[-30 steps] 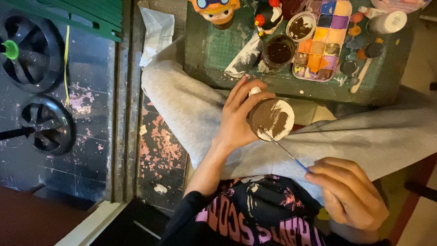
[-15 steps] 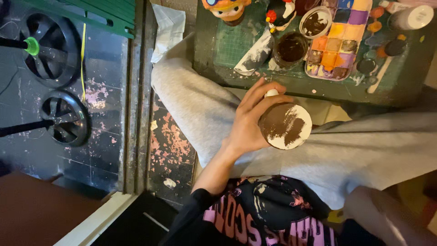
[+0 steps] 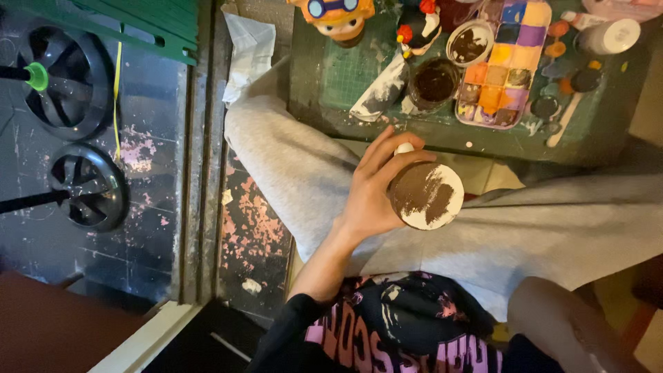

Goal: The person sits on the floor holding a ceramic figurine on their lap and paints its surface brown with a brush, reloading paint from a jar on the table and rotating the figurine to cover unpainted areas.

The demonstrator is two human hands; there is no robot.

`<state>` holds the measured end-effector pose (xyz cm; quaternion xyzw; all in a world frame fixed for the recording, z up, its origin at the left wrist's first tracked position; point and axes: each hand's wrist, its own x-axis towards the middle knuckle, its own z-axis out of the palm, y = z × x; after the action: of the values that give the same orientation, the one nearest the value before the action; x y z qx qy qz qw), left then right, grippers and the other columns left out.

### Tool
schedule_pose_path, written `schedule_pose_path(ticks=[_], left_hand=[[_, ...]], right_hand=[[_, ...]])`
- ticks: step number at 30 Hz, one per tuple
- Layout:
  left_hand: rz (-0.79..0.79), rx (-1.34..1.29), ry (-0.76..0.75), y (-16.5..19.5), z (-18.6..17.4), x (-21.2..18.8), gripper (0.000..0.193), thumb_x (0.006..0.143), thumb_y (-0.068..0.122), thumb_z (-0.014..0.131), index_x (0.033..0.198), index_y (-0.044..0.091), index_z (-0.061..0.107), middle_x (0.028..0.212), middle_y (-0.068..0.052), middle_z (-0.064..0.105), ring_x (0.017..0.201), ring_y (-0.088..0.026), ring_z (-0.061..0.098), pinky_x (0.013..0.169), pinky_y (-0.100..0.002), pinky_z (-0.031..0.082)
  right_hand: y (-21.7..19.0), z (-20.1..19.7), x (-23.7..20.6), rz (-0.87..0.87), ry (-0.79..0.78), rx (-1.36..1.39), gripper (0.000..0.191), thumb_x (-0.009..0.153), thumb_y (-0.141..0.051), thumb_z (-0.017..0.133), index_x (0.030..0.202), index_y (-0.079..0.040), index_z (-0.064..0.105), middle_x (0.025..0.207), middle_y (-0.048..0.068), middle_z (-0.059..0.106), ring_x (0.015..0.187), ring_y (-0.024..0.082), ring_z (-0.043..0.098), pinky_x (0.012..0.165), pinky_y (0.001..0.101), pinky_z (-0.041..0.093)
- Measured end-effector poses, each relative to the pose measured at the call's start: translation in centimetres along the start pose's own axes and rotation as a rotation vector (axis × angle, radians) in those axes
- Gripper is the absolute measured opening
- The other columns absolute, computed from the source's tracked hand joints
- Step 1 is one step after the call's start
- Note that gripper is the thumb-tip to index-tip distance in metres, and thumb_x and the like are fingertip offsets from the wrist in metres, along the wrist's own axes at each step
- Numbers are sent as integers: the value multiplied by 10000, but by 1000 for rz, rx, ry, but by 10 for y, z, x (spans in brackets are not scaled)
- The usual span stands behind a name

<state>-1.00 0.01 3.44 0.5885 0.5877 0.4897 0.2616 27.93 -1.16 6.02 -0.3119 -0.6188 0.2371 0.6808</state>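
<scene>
My left hand [image 3: 366, 197] is shut around a round white piece [image 3: 428, 195], held above my lap in grey trousers [image 3: 297, 166]. Its flat round face points up at me and is partly covered in brown paint. Only my right forearm [image 3: 566, 324] shows, at the bottom right; the hand itself is out of the picture. Beyond the piece, a cup of dark brown paint [image 3: 434, 83] and a paint palette [image 3: 501, 65] with many coloured wells sit on a green mat [image 3: 352, 83].
A small bowl with brown paint [image 3: 469, 45], a white bottle [image 3: 611, 34], an orange figurine [image 3: 338, 17] and a smaller red-capped figurine [image 3: 420, 27] stand on the mat. A crumpled tissue [image 3: 247, 45] lies left of it. Two black wheels [image 3: 83, 186] are on the dark floor at left.
A second ago my right hand held a thin brush against the painted face. It has drawn back out of view. My left hand still holds the piece.
</scene>
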Motion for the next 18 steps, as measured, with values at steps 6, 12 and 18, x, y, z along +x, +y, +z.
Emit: schedule_pose_path(ticks=[6,12,18], left_hand=[[24,-5,-18,-2,1,-1,592,714,266,908,1240,116,683,1309,-90,632,1279,-277,642,1320,-524,362],[11,29,-10,-3,4,1,554,732,256,903,1231,131,698,1319,-73,645,1245,-249,651,1290,-491,368],[10,26,-8,-3,0,-2,566,728,254,898,1241,131,691,1316,-81,646,1290,-265,647,1329,-514,373]], right_hand=[[1,4,-6,12,21,10,238,974,-223,618,1010,10,588,914,198,670,833,317,717,773,468,638],[8,13,-9,2,50,12,255,981,-247,622,1011,1,569,897,202,663,804,314,718,747,476,647],[13,30,-11,11,62,24,274,988,-271,627,1012,-9,550,879,206,656,775,312,719,721,484,656]])
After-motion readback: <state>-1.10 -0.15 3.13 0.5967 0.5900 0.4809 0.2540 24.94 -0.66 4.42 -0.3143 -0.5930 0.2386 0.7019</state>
